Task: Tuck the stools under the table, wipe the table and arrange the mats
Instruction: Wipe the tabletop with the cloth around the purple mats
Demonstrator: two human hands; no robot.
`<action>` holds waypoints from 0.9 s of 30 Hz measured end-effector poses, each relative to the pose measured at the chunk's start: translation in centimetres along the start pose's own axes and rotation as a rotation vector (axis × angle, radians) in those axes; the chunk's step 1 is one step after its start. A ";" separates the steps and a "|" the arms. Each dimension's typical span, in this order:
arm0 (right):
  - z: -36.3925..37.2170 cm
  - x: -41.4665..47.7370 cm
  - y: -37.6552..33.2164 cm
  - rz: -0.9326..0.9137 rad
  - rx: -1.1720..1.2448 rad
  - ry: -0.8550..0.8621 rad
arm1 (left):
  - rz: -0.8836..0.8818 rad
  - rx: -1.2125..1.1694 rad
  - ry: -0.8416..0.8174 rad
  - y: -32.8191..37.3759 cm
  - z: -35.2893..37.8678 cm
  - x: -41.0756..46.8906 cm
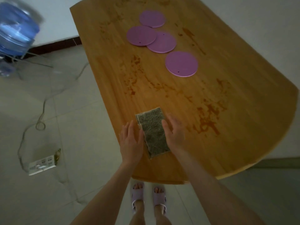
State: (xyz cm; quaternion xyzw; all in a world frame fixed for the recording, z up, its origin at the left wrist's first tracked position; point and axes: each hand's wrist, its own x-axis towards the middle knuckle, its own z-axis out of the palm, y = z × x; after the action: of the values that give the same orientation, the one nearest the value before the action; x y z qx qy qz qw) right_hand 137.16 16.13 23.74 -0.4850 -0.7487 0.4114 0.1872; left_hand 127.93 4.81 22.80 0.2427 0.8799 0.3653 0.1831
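Stained wooden surface (227, 111) with folded cloth (152, 132) at its near edge, between left hand (131, 143) and right hand (175, 133), fingers open; four purple mats (181, 64) beyond the cloth; tiled floor (73, 111) left of it.

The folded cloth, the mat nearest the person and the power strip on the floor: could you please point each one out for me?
folded cloth (153, 132): head view, middle of its speckled top face.
nearest mat (181, 64): head view, centre of the purple disc.
power strip (42, 164): head view, white top face with the sockets.
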 end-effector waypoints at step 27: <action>0.6 -0.9 4.2 -0.116 -0.801 -0.109 | 0.210 0.598 -0.096 -2.7 1.7 2.7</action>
State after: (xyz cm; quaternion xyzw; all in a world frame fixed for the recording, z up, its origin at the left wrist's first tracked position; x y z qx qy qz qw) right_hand 139.50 15.88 20.15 -0.4542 -0.8845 0.1009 -0.0337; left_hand 125.79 5.56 19.27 0.3921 0.9087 0.0956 0.1063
